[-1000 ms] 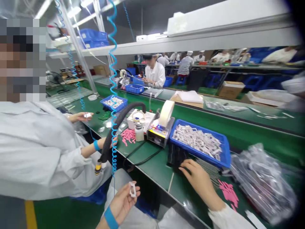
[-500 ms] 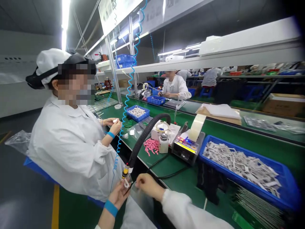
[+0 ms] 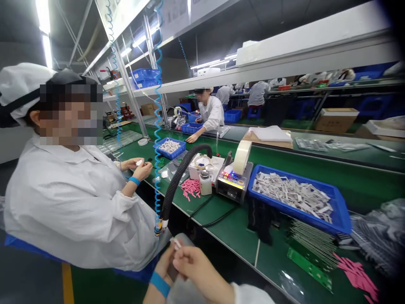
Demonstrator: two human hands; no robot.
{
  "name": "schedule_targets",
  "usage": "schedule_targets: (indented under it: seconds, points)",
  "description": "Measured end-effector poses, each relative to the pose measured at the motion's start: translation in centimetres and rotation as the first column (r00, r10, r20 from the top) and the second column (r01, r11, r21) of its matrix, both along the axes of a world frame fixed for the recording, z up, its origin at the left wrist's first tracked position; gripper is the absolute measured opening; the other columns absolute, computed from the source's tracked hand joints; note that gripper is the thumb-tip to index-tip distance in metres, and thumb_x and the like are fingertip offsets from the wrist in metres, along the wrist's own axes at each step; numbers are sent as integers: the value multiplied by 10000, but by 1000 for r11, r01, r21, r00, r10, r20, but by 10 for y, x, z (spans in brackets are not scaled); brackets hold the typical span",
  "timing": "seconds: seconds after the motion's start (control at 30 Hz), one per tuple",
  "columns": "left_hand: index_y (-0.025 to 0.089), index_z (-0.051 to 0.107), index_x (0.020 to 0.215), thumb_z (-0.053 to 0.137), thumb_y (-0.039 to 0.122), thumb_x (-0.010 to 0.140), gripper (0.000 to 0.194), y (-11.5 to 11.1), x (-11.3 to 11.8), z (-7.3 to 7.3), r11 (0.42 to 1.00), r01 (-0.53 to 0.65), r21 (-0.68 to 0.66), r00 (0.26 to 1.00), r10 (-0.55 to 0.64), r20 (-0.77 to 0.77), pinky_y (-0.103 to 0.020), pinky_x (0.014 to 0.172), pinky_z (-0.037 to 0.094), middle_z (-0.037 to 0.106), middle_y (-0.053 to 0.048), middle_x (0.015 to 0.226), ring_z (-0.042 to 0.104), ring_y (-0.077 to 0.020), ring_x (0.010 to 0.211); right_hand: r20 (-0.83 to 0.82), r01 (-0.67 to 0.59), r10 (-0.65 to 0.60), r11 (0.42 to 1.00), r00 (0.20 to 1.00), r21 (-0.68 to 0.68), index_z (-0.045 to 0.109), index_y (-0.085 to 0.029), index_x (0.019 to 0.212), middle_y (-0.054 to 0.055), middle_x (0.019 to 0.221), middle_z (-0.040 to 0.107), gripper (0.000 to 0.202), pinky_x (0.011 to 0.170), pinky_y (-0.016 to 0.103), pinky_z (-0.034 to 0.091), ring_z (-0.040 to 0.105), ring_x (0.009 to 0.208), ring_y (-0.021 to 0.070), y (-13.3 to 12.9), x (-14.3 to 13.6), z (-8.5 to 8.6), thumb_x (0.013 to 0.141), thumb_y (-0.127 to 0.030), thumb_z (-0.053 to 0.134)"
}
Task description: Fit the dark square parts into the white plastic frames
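Low in the view, my left hand [image 3: 165, 262], with a blue band at its wrist, is closed around a small white plastic frame [image 3: 176, 243]. My right hand [image 3: 193, 262] meets it from the right, thumb and fingers pinched at the same frame. The hands cover most of the piece. Just above and left of them hangs a yellow-and-black air nozzle [image 3: 159, 226] at the end of a black corrugated hose [image 3: 177, 174] and a blue coiled line. Neither hand touches it.
A blue tray [image 3: 343, 211] of white frames stands beside a tape dispenser [image 3: 236, 179]. Pink strips [image 3: 191, 188], a bottle [image 3: 205, 183] and green circuit boards [image 3: 310, 268] lie on the green bench. A co-worker [image 3: 79, 202] sits close on the left.
My hands have come together at the white frame, which has moved away from the nozzle. The view has turned right, bringing more pink strips into sight. A person across the bench has stretched out an arm.
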State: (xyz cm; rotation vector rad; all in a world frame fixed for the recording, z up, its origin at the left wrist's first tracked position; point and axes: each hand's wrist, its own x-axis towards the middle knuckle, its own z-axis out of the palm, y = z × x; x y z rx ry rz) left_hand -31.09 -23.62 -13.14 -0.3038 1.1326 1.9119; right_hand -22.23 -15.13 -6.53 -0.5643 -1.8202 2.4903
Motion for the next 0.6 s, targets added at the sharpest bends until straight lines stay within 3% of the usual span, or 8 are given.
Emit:
schedule_targets:
  seconds: [0.03,0.1,0.2,0.27,0.33,0.47,0.6]
  points:
    - [152,674,867,710,309,690,239,7,16,4,998,66,22,997,-67,25,-368,753,520,693,-97,758,662,-279,858,-41,27,-26,999,999,32,564,-160,668,-27,607,536,300,566,217,407,501,565,90,11,21,9,652,-422,709]
    - [142,687,849,724,371,670,293,18,47,20,978,180,108,981,-186,52,-379,807,499,694,-116,813,648,-285,908,-154,126,-88,957,984,262,621,-179,745,18,716,610,243,648,258,450,563,677,142,35,62,25,729,-420,641]
    - [148,685,794,788,451,550,402,31,82,58,812,436,389,873,-486,36,-425,866,449,682,-103,852,635,-290,925,-240,298,-191,767,952,568,655,-217,786,35,749,645,186,666,274,477,596,712,171,65,114,36,817,-368,550]
    - [134,683,720,816,454,490,416,40,96,84,707,557,437,789,-614,-13,-452,904,411,674,-128,916,617,-312,963,-281,374,-246,649,927,663,663,-240,791,27,733,646,168,640,258,484,606,697,169,76,138,36,833,-345,538]
    - [121,696,690,822,446,482,406,51,106,100,668,602,437,755,-654,-41,-431,907,402,668,-137,898,618,-290,921,-293,410,-288,585,912,700,664,-252,786,21,724,641,164,622,247,487,609,683,165,81,153,33,842,-337,535]
    - [88,717,675,846,409,444,416,69,118,106,652,626,429,735,-676,-45,-353,835,432,610,-63,695,582,-167,697,-293,419,-306,546,906,725,653,-246,761,12,664,608,204,584,247,488,597,634,159,86,163,34,870,-328,501]
    - [92,733,713,837,413,463,420,75,122,108,655,646,392,731,-679,-71,-395,913,402,620,-61,693,599,-184,718,-368,450,-258,506,893,736,657,-241,818,30,724,615,177,593,254,499,602,681,163,92,163,41,874,-294,498]
